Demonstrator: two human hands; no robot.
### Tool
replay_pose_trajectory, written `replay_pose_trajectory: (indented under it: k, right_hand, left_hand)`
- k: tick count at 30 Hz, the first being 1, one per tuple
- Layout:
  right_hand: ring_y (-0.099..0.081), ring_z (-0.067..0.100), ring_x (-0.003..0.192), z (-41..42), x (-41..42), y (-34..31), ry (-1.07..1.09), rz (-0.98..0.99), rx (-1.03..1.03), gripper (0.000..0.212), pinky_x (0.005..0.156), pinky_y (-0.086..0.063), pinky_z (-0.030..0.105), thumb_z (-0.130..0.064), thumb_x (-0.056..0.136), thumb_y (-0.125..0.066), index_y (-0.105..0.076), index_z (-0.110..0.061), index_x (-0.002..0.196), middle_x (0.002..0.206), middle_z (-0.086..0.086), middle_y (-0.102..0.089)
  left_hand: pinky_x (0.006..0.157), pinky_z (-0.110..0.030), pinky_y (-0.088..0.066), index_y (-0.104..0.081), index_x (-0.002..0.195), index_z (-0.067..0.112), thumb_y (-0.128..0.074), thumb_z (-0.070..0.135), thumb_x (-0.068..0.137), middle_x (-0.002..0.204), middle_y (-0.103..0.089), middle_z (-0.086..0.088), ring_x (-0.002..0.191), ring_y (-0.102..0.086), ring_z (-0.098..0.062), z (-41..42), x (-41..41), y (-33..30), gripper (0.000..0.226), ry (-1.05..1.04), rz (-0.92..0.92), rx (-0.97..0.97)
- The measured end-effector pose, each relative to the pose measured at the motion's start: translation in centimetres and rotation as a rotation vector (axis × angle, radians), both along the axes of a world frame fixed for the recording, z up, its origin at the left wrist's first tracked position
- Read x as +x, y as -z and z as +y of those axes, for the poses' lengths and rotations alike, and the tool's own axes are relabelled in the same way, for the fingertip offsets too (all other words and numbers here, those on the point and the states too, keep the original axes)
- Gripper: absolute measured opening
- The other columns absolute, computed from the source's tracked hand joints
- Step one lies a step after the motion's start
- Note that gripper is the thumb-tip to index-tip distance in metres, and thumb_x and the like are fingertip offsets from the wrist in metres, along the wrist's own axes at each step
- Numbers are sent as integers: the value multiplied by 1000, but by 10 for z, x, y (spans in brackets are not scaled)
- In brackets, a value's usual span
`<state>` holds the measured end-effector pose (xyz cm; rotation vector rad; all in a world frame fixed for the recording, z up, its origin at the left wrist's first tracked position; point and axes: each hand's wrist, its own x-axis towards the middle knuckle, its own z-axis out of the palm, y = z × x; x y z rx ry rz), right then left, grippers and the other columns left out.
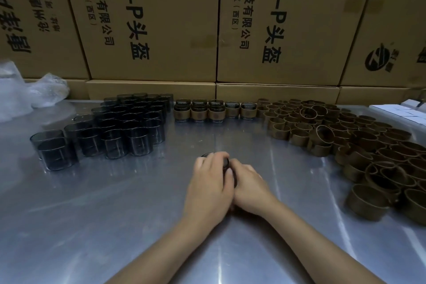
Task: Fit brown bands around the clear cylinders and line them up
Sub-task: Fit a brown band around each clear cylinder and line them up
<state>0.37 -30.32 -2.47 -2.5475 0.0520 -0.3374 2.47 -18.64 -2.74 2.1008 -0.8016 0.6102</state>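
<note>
Dark glass shows between curled fingers: one cylinder [215,157] is gripped by the left hand [211,182] from above, while the right hand [247,185] is wrapped round its side, near the middle of the desk [115,214]. Whether a band is already on it cannot be told — it is hidden by the fingers. To seat a band well, it should be pushed down evenly, kept level with the rim. Bare cylinders [110,127] are massed toward the far left, loose bands [345,136] toward the right edge, banded cylinders [214,110] rowed along the far edge. Printed on the cartons [161,18] behind: "4.0-P头盔", "科技有限公司".
</note>
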Motion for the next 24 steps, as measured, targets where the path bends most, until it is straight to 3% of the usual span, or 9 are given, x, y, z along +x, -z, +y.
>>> replay_pose_trajectory:
  k: [2,4,8,10,12,14,17,20,24]
  right_hand:
    - [-56,21,99,-2,1,-1,14,-13,91,19,84,-48,43,-29,88,-53,-49,-19,104,100,-3,-60]
    - [-60,16,95,-4,1,-2,34,-34,272,26,84,-51,41,-29,85,-64,-50,-21,105,100,-4,-64]
    - [-61,7,98,-2,1,-2,12,-217,599,46,83,-51,19,-23,71,-83,-52,-24,105,104,-8,-64]
    - [-58,3,102,-3,1,-3,10,-330,633,47,81,-47,12,-21,73,-82,-53,-27,109,109,-9,-62]
    - [-55,3,108,-4,3,-3,47,-393,632,52,88,-47,16,-23,74,-82,-52,-28,117,117,-10,-58]
    - [-53,4,111,-6,5,-3,97,-385,599,58,92,-47,20,-26,75,-81,-50,-26,124,122,-8,-56]
    - [-52,9,113,-8,9,-1,153,-277,525,66,95,-47,25,-29,75,-79,-46,-24,131,128,-5,-53]
    - [-48,7,109,-9,11,0,182,-214,409,69,91,-45,24,-34,73,-76,-43,-25,134,129,-6,-47]
    - [-38,4,116,-12,10,1,132,-186,414,74,95,-35,21,-42,78,-72,-35,-26,140,129,-11,-35]
  left_hand:
    - [82,-14,-27,-55,113,19,-49,17,93,103,-53,10,100,-35,-6,-15,1,-1,21,-50,32,-109]
    - [81,-16,-29,-56,114,20,-48,16,95,101,-52,10,101,-40,-8,-21,7,-3,20,-59,123,-208]
    - [85,-30,-48,-57,111,20,-42,19,101,106,-60,-2,104,-58,-23,-11,24,-9,18,100,577,-639]
    - [89,-22,-46,-60,109,19,-39,22,101,108,-59,-3,104,-57,-18,-4,29,-8,23,74,518,-497]
    - [89,-13,-39,-63,104,19,-37,24,101,100,-52,4,104,-52,-14,-2,32,-5,27,21,451,-346]
    - [92,-22,-37,-66,101,11,-35,26,102,95,-46,7,108,-49,-18,-2,34,-3,34,-25,467,-218]
    - [88,-18,-26,-64,107,4,-34,26,102,105,-48,4,115,-39,-17,-3,35,2,37,-99,437,-7]
    - [85,-14,-21,-63,111,6,-33,24,102,117,-51,-1,118,-34,-16,-2,35,5,36,-96,402,79]
    - [84,-13,-20,-64,117,17,-41,21,100,109,-47,7,120,-34,-17,0,37,4,29,-77,407,27]
